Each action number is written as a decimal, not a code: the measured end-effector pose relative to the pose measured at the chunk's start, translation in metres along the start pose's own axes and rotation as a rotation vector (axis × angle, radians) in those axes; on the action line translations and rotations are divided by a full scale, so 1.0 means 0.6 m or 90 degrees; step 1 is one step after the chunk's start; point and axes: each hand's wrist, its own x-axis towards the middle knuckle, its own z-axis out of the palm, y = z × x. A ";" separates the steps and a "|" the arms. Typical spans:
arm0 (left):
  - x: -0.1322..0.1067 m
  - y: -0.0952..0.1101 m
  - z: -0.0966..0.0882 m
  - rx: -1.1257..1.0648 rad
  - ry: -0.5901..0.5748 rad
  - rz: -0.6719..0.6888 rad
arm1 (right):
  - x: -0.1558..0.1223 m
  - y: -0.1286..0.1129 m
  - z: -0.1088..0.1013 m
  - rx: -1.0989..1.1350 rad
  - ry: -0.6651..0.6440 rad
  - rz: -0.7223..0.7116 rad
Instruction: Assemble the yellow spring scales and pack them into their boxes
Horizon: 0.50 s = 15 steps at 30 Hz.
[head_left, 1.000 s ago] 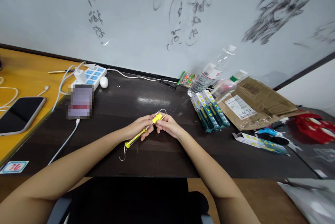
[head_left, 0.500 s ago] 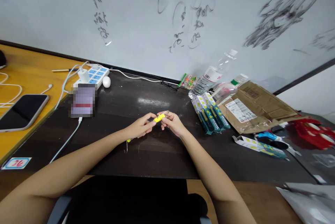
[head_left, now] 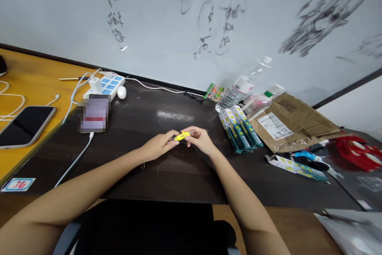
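Observation:
Between my two hands, just above the dark desk, is a small yellow plastic piece (head_left: 182,136) with thin metal parts sticking out at its ends. Its exact kind is too small to make out. My left hand (head_left: 159,145) pinches its left end between thumb and fingers. At the opposite end, my right hand (head_left: 199,140) grips it with thumb and forefinger. A thin bent wire (head_left: 143,165) shows on the desk beside my left wrist, partly hidden by the forearm.
Right of my hands stand several slim green-and-white boxes (head_left: 240,129), a plastic bottle (head_left: 238,88) and a brown parcel (head_left: 289,119). An opened box (head_left: 298,167) lies nearer. At left are a power strip (head_left: 109,84), a blurred-out device (head_left: 94,113) on a cable and a phone (head_left: 28,127).
The yellow piece has turned in my fingers, so more of its side and a straight metal end show. My hands have barely shifted. The yellow bit near my left wrist is now hidden.

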 end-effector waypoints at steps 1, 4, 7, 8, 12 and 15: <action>0.000 0.001 0.001 0.016 0.003 -0.005 | 0.000 0.000 -0.001 -0.005 0.008 -0.003; 0.000 0.002 0.003 0.036 0.010 -0.009 | -0.002 0.000 -0.002 -0.023 0.014 -0.009; 0.001 -0.001 0.002 -0.003 -0.008 0.010 | -0.006 -0.004 -0.004 -0.066 -0.005 -0.021; 0.002 -0.002 0.002 -0.035 -0.027 0.010 | -0.008 -0.006 -0.005 -0.087 -0.009 -0.030; 0.001 -0.003 -0.003 -0.239 -0.154 -0.086 | -0.015 -0.016 -0.005 -0.173 -0.014 -0.075; 0.001 -0.004 -0.008 -0.358 -0.233 -0.140 | -0.019 -0.022 -0.001 -0.174 -0.037 -0.077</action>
